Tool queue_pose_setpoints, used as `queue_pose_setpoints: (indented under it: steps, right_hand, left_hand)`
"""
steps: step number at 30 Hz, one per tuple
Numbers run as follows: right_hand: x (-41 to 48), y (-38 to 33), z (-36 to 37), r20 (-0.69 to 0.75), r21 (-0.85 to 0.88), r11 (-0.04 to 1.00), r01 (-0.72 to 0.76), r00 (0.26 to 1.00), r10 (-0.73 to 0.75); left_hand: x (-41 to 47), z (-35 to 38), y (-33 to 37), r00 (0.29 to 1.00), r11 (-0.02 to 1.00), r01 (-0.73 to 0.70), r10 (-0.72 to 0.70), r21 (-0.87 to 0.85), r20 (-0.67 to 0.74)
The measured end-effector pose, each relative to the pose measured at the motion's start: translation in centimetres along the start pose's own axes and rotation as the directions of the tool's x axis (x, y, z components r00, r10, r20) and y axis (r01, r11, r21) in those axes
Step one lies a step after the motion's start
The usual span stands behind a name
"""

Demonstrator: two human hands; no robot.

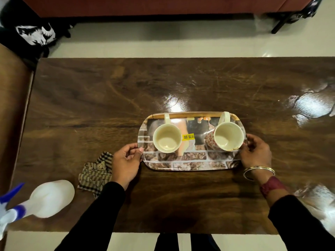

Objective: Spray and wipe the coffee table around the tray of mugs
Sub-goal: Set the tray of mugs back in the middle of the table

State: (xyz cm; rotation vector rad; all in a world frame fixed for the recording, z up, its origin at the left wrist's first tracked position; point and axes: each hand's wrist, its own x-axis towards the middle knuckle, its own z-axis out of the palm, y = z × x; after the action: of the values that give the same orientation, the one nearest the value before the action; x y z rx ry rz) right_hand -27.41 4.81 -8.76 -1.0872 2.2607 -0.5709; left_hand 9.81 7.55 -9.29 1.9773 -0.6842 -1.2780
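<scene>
A brick-patterned tray [192,163] sits on the dark wooden coffee table [108,98], right of its middle. Two empty cream mugs stand on it, one on the left [167,138] and one on the right [228,136] with a red-speckled outside. My left hand [126,160] grips the tray's left end and my right hand [256,153] grips its right end. A striped brown cloth [95,175] lies crumpled on the table just left of my left hand. A white spray bottle [50,198] with a blue trigger stands at the near left corner.
Wet, shiny patches [311,105] show on the table's right side. A red sofa base [163,6] runs along the far side across pale floor. Black printed fabric [34,35] lies at the far left, next to a brown wooden surface [12,105].
</scene>
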Motion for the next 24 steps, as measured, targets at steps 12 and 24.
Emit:
queue_pose_setpoints:
  steps: [12, 24]
  right_hand:
    - [-0.2, 0.8, 0.0, -0.023, 0.009, 0.999, 0.051, 0.998, -0.051]
    - [2.2, 0.6, 0.4, -0.037, 0.12, 0.991, 0.066, 0.997, -0.062]
  left_hand:
    - [-0.4, 1.0, 0.0, 0.997, 1.0, 0.001, -0.003, -0.022, -0.083]
    - [0.6, 2.0, -0.8, 0.989, 0.996, -0.012, -0.002, -0.089, -0.147]
